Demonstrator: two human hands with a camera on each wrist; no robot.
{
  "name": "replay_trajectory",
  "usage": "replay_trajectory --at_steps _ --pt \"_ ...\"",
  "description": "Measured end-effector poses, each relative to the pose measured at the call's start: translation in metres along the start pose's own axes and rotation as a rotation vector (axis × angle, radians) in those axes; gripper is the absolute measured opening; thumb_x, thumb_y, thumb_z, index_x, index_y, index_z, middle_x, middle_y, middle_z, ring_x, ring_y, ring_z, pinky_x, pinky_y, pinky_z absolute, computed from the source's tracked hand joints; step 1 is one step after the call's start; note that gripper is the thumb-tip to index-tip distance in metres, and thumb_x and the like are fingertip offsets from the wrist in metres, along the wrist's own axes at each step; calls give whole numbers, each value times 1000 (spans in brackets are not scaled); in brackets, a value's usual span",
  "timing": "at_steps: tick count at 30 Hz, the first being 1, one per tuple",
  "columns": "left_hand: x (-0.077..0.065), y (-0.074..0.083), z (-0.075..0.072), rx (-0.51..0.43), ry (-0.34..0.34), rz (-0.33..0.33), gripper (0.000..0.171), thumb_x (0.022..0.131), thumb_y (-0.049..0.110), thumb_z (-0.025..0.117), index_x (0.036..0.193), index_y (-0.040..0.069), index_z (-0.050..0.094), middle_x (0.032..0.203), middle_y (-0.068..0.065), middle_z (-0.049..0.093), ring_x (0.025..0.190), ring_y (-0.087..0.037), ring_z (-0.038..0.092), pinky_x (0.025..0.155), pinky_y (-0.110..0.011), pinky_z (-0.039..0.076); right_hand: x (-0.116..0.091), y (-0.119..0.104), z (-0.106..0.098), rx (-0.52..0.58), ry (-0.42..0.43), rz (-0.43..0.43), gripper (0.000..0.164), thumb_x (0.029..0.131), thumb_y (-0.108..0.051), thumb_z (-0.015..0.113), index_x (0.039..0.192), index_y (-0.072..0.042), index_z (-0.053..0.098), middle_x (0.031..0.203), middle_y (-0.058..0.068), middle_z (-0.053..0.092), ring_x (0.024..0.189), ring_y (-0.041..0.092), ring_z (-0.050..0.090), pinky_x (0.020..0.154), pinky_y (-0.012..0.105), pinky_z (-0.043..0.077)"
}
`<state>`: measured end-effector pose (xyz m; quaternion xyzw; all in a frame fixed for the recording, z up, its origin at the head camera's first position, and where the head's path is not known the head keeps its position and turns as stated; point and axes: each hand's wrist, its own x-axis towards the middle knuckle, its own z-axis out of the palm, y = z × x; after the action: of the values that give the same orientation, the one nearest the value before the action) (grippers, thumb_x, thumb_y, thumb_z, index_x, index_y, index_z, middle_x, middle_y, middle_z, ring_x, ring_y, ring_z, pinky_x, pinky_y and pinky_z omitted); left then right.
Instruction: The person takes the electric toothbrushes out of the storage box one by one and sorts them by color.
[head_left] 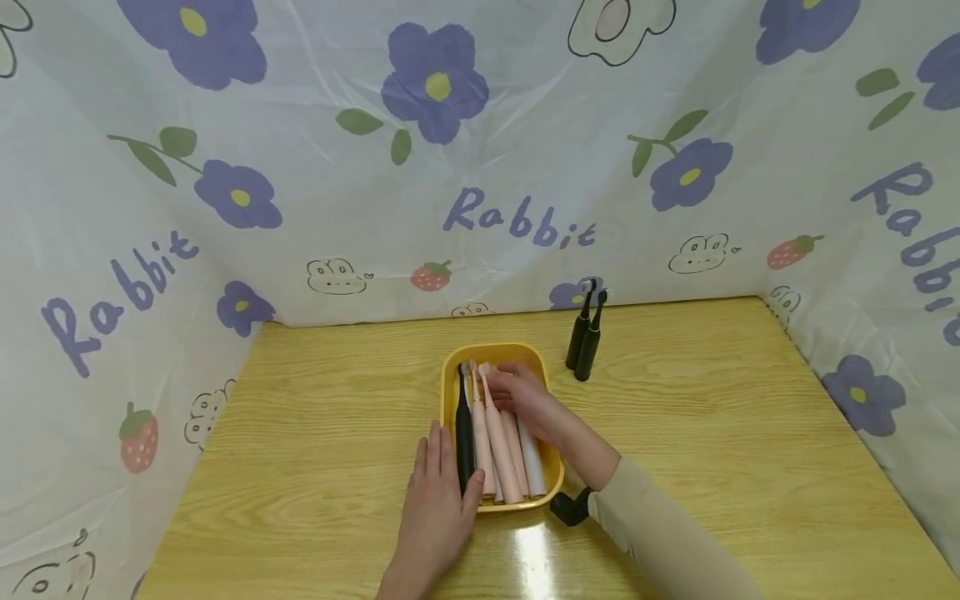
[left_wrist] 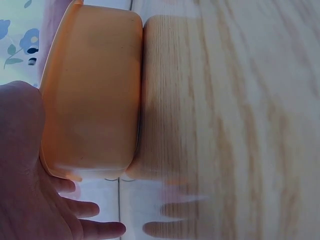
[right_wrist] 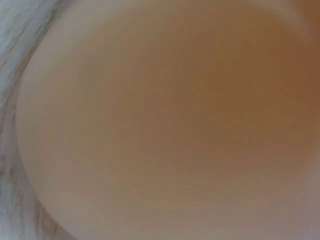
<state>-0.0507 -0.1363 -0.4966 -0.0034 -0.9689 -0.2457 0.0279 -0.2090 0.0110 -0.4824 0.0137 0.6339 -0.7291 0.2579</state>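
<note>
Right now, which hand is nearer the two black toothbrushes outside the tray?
Right. The right hand reaches into the tray, left of the black pair; the left hand is farther, at the tray's left side.

Room: tabletop (head_left: 337,400) stretched left of my left hand (head_left: 435,504) | Obstacles: black toothbrushes (head_left: 588,352) stood beyond the tray's (left_wrist: 95,95) right side

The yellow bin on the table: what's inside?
A black toothbrush, pink toothbrushes and a pale handle. The right hand covers that handle's upper end; whatever lies beneath the top layer is hidden.
</note>
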Motion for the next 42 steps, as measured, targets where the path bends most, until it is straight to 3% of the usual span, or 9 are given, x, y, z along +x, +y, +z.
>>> replay_trajectory --at_steps 9,13,16,22,26,33,42 --pt "0 -1 1 11 -6 0 78 107 41 51 159 -9 22 167 -24 16 148 -48 25 109 -63 36 -3 -1 -1 33 -78 54 52 107 -16 50 151 8 35 114 18 69 91 20 68 83 32 56" --pt "0 0 1 13 -2 -5 78 107 42 52 158 -9 23 167 -25 16 148 -48 25 109 -64 37 -12 -4 -1 64 -139 91 46 109 -15 47 148 7 37 102 12 68 83 18 68 77 36 60" --pt "0 1 1 8 -6 -16 79 106 43 52 159 -9 22 168 -24 15 149 -48 24 110 -64 36 -20 -5 -2 36 -176 77 42 109 -14 46 144 9 39 101 13 65 84 19 66 76 40 61" --pt "0 1 1 10 -7 -20 79 106 42 52 159 -9 22 168 -24 15 149 -47 24 110 -64 35 -38 -8 -7 -233 -213 -30 34 107 -15 51 132 8 50 105 16 68 89 23 70 68 38 59" --pt "-1 2 0 15 -3 -21 79 106 42 52 159 -8 22 168 -23 15 149 -47 24 110 -64 36 -48 -10 -12 -344 -235 -64 34 106 -15 54 130 7 51 105 16 68 89 25 70 67 41 60" --pt "-1 2 0 18 4 -14 78 106 42 52 159 -9 23 167 -24 16 148 -48 26 109 -64 36 -62 -9 -21 -406 -279 -95 47 102 -13 61 141 7 43 113 19 64 91 26 67 71 49 61" --pt "0 1 1 18 -3 -16 79 106 43 51 159 -9 22 168 -24 15 148 -48 25 109 -64 36 -70 -6 -27 -406 -296 -143 48 103 -12 61 141 9 41 116 19 66 97 28 68 70 47 62"
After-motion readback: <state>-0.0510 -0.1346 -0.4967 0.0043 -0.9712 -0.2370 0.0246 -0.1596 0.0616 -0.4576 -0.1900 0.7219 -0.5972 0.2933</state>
